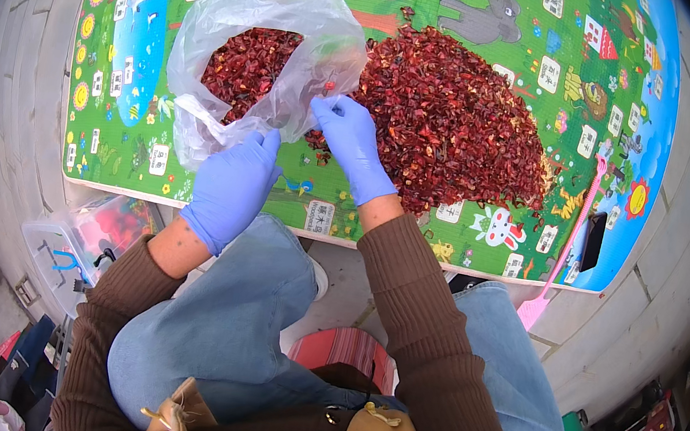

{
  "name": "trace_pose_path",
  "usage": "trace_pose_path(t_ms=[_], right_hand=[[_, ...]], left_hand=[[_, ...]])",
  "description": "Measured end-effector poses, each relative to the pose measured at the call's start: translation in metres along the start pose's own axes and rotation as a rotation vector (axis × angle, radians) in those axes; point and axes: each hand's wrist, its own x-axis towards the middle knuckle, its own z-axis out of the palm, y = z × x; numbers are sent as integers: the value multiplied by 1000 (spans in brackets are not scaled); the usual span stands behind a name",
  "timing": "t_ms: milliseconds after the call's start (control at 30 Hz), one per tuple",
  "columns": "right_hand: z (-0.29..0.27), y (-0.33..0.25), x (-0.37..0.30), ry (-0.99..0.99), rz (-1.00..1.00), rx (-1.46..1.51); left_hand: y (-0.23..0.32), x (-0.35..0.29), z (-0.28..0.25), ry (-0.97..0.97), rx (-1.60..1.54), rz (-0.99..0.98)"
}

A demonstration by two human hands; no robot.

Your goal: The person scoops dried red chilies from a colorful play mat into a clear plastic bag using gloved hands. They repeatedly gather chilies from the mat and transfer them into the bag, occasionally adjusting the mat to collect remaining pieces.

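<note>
A clear plastic bag [203, 34] lies with its mouth spread wide, and dark red dried petals [253, 68] fill its inside. My left hand [232, 185], in a blue-purple glove, pinches the near rim of the bag. On the bag's right rim, my right hand [354, 145], gloved alike, grips the plastic between thumb and fingers. Just right of the bag spreads a large heap of the same dried red petals [457, 125], with some paler bits along its right edge. A few pieces lie scattered by my right hand.
A green play mat [127, 152] with cartoon animals covers the table. At its right lie a pink fly swatter [569, 240] and a black phone [593, 242]. A clear plastic box [59, 249] stands below left. Beneath me is a red striped seat [345, 351].
</note>
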Motion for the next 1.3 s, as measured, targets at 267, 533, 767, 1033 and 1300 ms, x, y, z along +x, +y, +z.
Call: trace_pose_path(t_ms=[267,533,767,1033,1300], right_hand=[[23,-46,-24,26,-376,39],[-112,9,25,373,-285,-1093],[-94,33,13,103,-546,-1379],[-113,77,-62,-101,-608,-1387],[-128,88,-40,-47,-657,-1383]], left_hand=[[-37,16,-5,28,80,-217],[-13,4,1,241,-91,46],[-19,16,-47,396,-133,99],[-53,47,-55,446,177,122],[-46,-22,-79,26,-69,318]])
